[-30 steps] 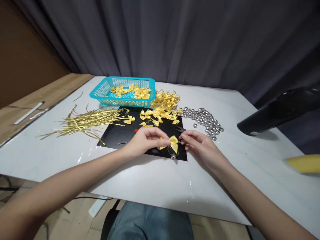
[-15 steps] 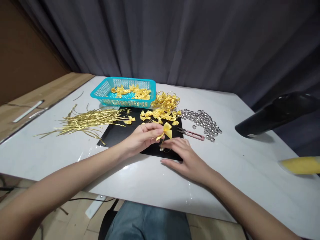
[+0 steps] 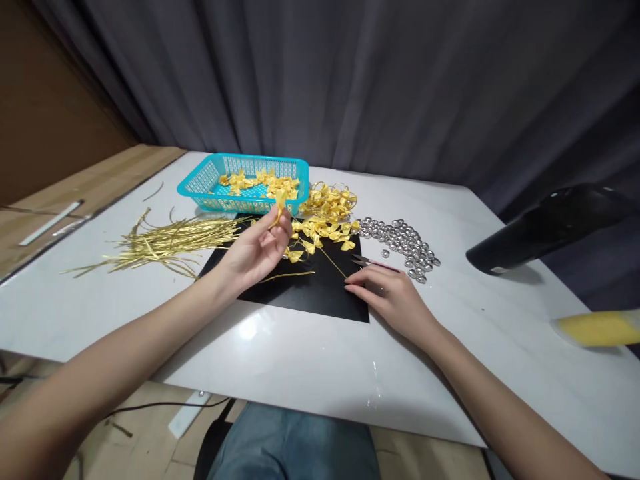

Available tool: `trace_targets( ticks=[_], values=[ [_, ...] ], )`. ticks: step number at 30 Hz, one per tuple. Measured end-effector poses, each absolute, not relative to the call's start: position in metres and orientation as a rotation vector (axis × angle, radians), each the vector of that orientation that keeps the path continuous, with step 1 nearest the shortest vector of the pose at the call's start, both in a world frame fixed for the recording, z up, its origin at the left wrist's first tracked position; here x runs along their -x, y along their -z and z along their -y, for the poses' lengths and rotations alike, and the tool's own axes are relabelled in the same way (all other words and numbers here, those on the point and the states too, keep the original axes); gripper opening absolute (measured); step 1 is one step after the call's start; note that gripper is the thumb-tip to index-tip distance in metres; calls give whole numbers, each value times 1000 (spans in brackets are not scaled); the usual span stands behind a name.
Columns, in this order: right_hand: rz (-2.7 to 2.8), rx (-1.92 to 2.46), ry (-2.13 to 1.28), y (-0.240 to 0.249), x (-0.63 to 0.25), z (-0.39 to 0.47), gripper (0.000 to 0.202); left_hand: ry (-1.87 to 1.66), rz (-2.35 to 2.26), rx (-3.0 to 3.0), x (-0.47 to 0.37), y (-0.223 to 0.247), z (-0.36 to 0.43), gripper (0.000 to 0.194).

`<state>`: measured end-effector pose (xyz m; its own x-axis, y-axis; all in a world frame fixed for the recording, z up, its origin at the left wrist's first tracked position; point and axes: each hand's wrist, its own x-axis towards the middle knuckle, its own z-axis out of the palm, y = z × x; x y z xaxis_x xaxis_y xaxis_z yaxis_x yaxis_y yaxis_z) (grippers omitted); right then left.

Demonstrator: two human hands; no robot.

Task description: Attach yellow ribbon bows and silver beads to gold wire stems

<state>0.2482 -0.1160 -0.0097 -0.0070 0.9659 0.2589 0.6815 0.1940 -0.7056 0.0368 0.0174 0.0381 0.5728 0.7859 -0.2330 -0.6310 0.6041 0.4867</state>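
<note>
My left hand [image 3: 260, 250] is raised over the black mat [image 3: 320, 293], its thumb and fingers closed on a yellow bow [image 3: 281, 199] in front of the blue basket. At the mat's right side, my right hand [image 3: 393, 293] pinches the end of a thin gold cord [image 3: 333, 261] that slants up towards the loose yellow bows [image 3: 320, 230]. Another gold cord [image 3: 287, 275] lies on the mat beneath my left hand. Small scissors [image 3: 375, 263] lie just behind my right hand, partly hidden by it.
The blue basket [image 3: 243, 204] holds several yellow bows. Gold cords [image 3: 175, 240] lie at left, silver beads [image 3: 400, 240] at right. Farther right stand a black cylindrical object [image 3: 515, 237] and a yellow roll [image 3: 600, 329]. A grey curtain [image 3: 320, 80] hangs behind the table.
My left hand has moved left and up with a bow. My right hand has shifted right and now pinches a cord. The two hands are farther apart.
</note>
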Motion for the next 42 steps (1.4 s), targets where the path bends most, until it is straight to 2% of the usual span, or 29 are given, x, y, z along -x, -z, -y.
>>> trace_targets(
  ticks=[4,12,22,33,42],
  values=[
    [1754,1630,-443,7,-255,115,14,-929,-364,-343,-32,-42,-28,31],
    [1795,1682,-409,9,-260,114,13,-1052,-297,-335,-23,-48,-40,30],
    [1830,1697,-348,9,-264,115,7,-1029,-337,-353,-24,-43,-43,29],
    [1823,1722,-329,11,-264,116,11,-1008,-300,-333,-23,-44,-43,28],
    [1814,1710,-273,11,-262,117,7,-972,-268,-288,-23,-47,-39,37]
  ],
)
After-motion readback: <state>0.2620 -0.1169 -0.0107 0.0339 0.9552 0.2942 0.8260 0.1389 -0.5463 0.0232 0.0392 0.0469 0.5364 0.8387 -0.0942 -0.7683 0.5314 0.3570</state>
